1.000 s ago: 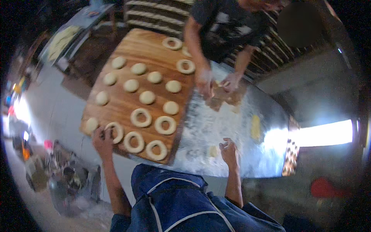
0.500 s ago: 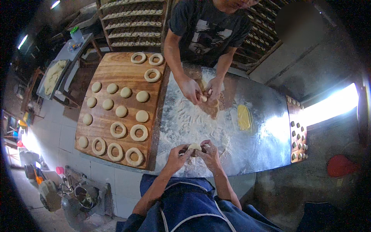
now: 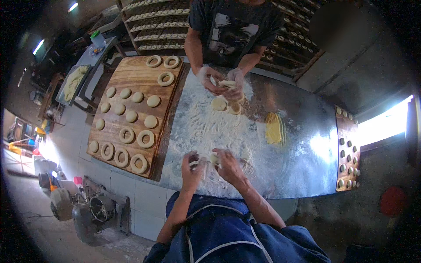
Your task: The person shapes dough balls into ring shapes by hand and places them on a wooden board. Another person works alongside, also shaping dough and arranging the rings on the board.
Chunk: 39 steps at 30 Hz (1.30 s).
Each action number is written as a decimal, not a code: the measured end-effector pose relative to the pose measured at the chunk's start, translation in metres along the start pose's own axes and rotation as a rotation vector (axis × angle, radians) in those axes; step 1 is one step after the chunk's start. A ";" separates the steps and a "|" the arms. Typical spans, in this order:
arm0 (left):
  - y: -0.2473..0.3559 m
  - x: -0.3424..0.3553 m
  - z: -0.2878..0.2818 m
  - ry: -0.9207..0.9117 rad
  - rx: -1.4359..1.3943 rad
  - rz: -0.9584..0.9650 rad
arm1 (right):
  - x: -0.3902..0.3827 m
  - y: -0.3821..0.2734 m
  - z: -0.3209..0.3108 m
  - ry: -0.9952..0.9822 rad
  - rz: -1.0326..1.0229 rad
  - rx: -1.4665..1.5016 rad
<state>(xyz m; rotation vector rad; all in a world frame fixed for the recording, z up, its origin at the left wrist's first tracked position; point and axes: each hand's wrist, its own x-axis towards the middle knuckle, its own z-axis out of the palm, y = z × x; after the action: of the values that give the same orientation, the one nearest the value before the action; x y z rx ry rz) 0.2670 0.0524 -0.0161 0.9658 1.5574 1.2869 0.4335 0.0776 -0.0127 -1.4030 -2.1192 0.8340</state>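
Observation:
Over the near edge of the floured metal table (image 3: 193, 140), my right hand (image 3: 230, 168) has its fingers closed round a small pale piece of dough (image 3: 214, 159). To the left of it, my left hand (image 3: 192, 170) is apart from the dough, its fingers curved and spread with nothing seen in them. Across the table a co-worker's floury hands (image 3: 234, 91) hold a flattened dough piece (image 3: 226, 83). Below those hands a round dough disc (image 3: 218, 104) lies on the flour, with another dough piece (image 3: 234, 108) beside it.
At left, a wooden board (image 3: 131, 70) carries several dough rounds and dough rings. A yellow slab (image 3: 274, 129) lies right of the flour. Another wooden board (image 3: 346, 149) with rounds sits at the far right end. Racks (image 3: 158, 28) of rings stand behind the co-worker.
My hands have parted, and the dough stays with the right one. The co-worker's hands have shifted left and up, and a dough disc shows beneath them. The view has turned slightly.

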 end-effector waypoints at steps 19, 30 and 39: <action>-0.003 -0.029 0.024 -0.228 -0.165 -0.212 | -0.005 0.039 -0.017 -0.097 0.377 0.937; 0.008 -0.037 0.045 -0.242 -0.354 -0.196 | -0.015 0.017 -0.048 -0.113 0.273 0.626; 0.026 -0.042 0.039 -0.183 0.046 0.121 | -0.020 0.001 -0.044 0.057 0.142 0.584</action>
<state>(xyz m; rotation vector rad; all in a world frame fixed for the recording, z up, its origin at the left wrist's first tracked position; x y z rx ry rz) 0.3180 0.0289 0.0119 1.1890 1.4110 1.2125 0.4708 0.0698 0.0173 -1.2409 -1.5569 1.3182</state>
